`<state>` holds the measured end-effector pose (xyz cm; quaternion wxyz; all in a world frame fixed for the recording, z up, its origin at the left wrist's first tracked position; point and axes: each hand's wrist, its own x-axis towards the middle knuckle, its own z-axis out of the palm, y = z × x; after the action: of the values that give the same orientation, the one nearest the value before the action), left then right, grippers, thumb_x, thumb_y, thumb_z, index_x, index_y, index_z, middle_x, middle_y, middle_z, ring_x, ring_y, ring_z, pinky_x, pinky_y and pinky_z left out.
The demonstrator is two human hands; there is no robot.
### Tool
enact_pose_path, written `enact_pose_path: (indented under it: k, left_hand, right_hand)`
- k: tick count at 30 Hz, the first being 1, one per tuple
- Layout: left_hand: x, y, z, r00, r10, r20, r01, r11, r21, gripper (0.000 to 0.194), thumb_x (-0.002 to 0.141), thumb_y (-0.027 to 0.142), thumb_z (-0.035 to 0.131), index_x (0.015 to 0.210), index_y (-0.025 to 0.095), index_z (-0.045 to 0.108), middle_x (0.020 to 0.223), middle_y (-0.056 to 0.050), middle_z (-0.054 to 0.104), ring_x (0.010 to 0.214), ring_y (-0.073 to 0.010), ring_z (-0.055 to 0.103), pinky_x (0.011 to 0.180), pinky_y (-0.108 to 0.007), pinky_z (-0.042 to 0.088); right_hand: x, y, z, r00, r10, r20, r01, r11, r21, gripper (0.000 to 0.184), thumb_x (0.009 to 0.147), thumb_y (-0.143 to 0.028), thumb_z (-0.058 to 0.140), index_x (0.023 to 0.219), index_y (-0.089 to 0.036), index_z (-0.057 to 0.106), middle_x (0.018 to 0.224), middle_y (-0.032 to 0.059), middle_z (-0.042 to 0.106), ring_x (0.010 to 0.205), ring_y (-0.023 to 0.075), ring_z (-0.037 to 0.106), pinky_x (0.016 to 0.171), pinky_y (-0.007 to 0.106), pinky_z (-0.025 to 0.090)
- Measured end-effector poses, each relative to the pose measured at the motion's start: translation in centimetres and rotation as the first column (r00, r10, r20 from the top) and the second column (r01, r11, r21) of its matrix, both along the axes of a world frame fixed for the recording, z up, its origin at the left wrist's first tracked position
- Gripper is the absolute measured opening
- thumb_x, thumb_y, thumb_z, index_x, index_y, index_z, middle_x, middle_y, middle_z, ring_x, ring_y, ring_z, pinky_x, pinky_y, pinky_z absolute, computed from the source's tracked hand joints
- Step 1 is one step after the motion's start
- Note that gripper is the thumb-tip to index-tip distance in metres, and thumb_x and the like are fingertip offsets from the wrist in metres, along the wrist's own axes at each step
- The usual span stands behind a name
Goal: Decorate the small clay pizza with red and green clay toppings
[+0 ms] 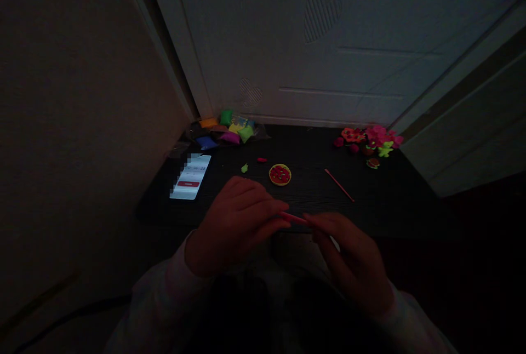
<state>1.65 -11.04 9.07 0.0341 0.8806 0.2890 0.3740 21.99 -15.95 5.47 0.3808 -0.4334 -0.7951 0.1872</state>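
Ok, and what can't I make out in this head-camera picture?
Head view:
Both ends of the held pink stick: covered by the left hand and right hand.
Pale patch by the right fingers: too small to identify.
Phone: left edge masked by pixelation.
Sleeves: cut off by the bottom edge.

The held stick [293, 217] is pink; the loose stick [339, 185] is reddish pink. A yellow rim rings the disc [280, 175], red on top with dark and green specks. The packets [229, 137] show orange, green, blue, magenta, yellow and lime. The flowers [378, 135] are hot pink, the counter [382, 200] black. Ribbed stripes fill the door's [246, 30] hearts [322, 11].
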Motion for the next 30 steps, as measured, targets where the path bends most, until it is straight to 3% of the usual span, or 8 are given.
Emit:
enact_pose_path:
  k: [15, 30]
  left_hand:
    - [-0.43, 0.18, -0.47, 1.000, 0.013, -0.008, -0.013, 1.000, 0.019, 0.018, 0.075, 0.023, 0.060, 0.092, 0.017, 0.059, 0.075, -0.001, 0.064, 0.076, -0.0133, 0.054, 0.069, -0.028, 0.043]
    - [-0.06, 0.21, -0.92, 0.999, 0.046, 0.024, -0.047, 0.999, 0.017, 0.021, 0.073, 0.019, 0.061, 0.094, 0.015, 0.059, 0.079, -0.004, 0.063, 0.078, -0.0148, 0.055, 0.070, -0.029, 0.044]
  right_hand:
    - [0.21, 0.00, 0.08, 1.000, -0.009, 0.011, 0.008, 1.000, 0.024, 0.039, 0.080, -0.005, 0.042, 0.114, -0.023, 0.047, 0.098, 0.0036, 0.059, 0.089, 0.0116, 0.056, 0.075, 0.022, 0.047]
    - [-0.29, 0.20, -0.13, 1.000, -0.012, -0.002, 0.012, 1.000, -0.006, 0.037, 0.081, -0.007, 0.041, 0.114, -0.023, 0.047, 0.099, 0.0048, 0.060, 0.091, 0.0143, 0.057, 0.076, 0.027, 0.048]
